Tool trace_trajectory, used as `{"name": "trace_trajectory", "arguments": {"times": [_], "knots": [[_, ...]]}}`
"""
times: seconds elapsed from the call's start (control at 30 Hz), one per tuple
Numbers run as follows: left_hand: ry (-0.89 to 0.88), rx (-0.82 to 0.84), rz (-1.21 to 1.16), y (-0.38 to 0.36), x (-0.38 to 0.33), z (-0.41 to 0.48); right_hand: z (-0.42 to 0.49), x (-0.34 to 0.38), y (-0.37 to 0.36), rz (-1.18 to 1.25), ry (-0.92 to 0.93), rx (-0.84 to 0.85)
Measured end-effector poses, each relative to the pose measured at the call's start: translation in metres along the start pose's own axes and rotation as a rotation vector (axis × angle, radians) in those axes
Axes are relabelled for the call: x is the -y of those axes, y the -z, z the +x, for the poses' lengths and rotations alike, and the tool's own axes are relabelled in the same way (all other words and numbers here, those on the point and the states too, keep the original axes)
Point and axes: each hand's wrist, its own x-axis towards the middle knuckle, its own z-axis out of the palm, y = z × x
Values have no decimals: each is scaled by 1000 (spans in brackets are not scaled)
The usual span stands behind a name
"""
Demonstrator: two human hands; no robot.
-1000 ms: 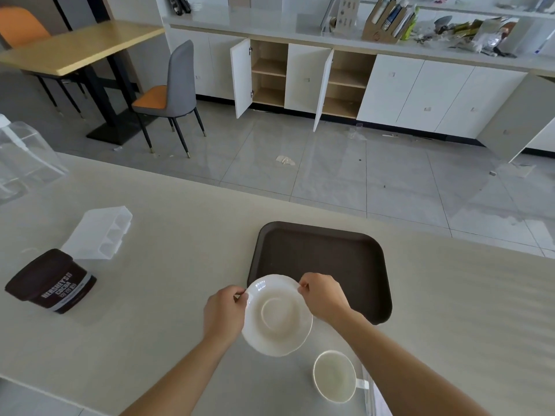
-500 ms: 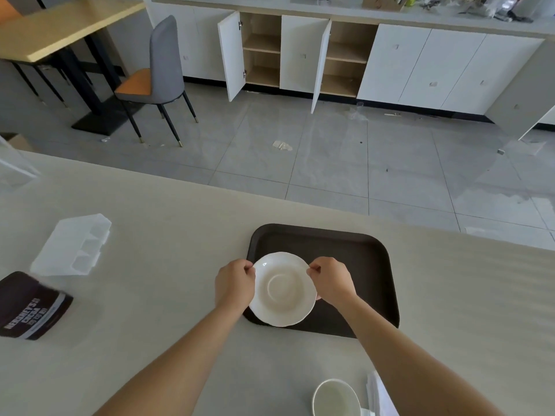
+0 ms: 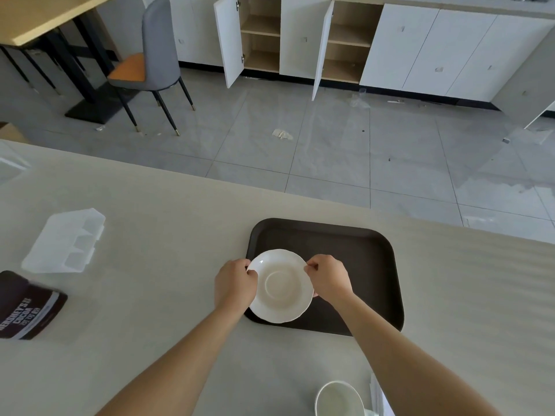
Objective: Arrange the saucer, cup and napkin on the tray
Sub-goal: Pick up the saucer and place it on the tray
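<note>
A white scalloped saucer (image 3: 280, 286) is over the left part of the dark brown tray (image 3: 360, 259) on the pale counter. My left hand (image 3: 234, 282) pinches its left rim and my right hand (image 3: 329, 279) pinches its right rim. Whether the saucer rests on the tray or hangs just above it I cannot tell. A white cup (image 3: 339, 399) stands on the counter near the bottom edge, between my forearms. Beside it on the right, a sliver of the white napkin (image 3: 379, 396) shows, mostly hidden by my right forearm.
A clear plastic compartment box (image 3: 66, 240) lies on the counter at the left, with a dark cocoa packet (image 3: 28, 307) in front of it. The counter's far edge runs just behind the tray. Beyond lie tiled floor, a chair and open cabinets.
Both hands carried the saucer away from me, from the counter in front of the tray to over the tray's left part. The cup stayed put.
</note>
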Motion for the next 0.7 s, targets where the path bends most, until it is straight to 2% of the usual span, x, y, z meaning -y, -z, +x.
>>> {"name": "trace_trajectory", "arguments": {"times": [0.47, 0.7], "knots": [[79, -42, -89, -13, -2, -9, 2, 2, -3, 29, -27, -5], [118, -31, -141, -9, -3, -19, -6, -4, -1, 131, -13, 1]]}}
